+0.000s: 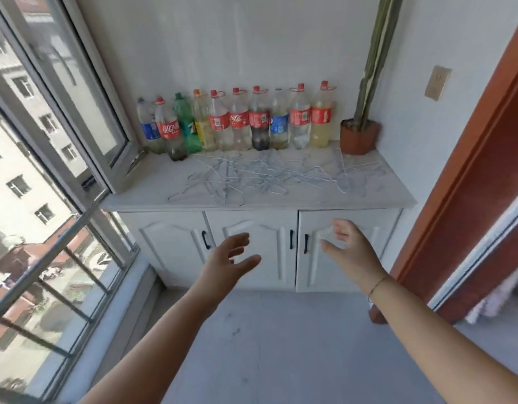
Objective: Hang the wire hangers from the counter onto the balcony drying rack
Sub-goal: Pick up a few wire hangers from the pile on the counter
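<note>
Wire hangers [252, 176] lie in a tangled heap mid-frame on the counter [147, 188], and the heap runs left to right in front of the bottle row [240, 121] and plant pot [358, 138]. Our hands sit below it in frame, both empty. Left hand [227, 259] has its fingers spread. Right hand [349, 247] does too and sits slightly higher, so we judge it nearer. We see no drying rack.

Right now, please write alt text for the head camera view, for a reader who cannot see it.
The left hand and right hand, both open, reach toward wire hangers tangled on a white counter. Behind them stands a row of plastic bottles, with a potted cactus at its right end.
</note>
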